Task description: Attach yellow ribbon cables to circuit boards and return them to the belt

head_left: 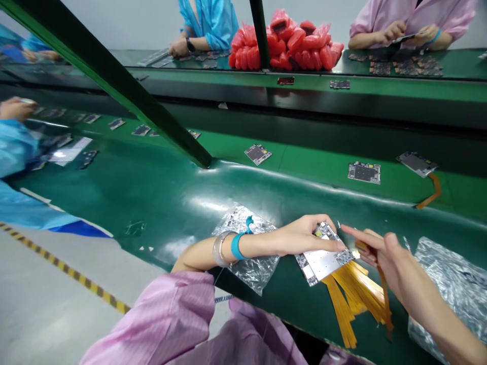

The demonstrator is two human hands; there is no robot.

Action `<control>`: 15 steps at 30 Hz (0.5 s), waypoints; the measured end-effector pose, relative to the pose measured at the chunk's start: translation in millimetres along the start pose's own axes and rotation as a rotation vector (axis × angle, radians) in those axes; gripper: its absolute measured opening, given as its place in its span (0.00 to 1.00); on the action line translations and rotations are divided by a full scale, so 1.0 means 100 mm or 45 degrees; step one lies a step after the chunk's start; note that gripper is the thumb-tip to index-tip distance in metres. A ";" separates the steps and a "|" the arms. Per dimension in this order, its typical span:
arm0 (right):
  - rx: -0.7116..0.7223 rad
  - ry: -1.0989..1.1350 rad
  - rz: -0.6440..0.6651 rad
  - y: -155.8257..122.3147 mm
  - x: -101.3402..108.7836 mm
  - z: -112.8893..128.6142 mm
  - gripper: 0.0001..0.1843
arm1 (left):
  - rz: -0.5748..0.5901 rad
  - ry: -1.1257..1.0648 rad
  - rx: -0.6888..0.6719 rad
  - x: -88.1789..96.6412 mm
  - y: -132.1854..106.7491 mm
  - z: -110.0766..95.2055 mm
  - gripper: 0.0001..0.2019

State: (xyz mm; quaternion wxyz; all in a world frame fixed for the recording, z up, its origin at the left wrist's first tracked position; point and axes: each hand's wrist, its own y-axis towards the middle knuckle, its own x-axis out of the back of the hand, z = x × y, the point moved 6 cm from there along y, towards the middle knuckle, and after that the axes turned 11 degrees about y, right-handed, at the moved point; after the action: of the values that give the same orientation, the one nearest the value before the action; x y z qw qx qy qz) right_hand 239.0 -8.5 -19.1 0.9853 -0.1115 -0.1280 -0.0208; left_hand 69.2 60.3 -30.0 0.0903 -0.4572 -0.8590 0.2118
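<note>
Left hand (304, 235) pins board (323, 256) on bench (152, 203), right hand (375, 251) pinches 1 strip (382, 289) at its edge, not yet attached; pile (353, 294) remains.

- No text, label, brand or number could be read anywhere.
- Faint dark marks on the silver bag (452, 284), lower right of the frame, were too blurred to make out.
</note>
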 end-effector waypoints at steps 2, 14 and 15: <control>-0.097 0.064 0.051 -0.02 -0.04 0.00 0.27 | 0.027 0.061 -0.041 -0.01 -0.05 -0.04 0.22; -0.209 0.173 0.004 -0.07 -0.12 0.01 0.18 | -0.007 0.222 -0.110 -0.04 -0.20 -0.09 0.18; -0.221 0.174 0.012 -0.07 -0.13 0.01 0.18 | -0.007 0.231 -0.113 -0.03 -0.21 -0.09 0.18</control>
State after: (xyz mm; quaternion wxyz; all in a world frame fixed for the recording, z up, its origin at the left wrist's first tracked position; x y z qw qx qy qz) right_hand 225.5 -15.4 -20.3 0.9784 -0.1955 -0.0576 -0.0347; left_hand 58.8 49.7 -13.0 0.1479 -0.4758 -0.8571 0.1311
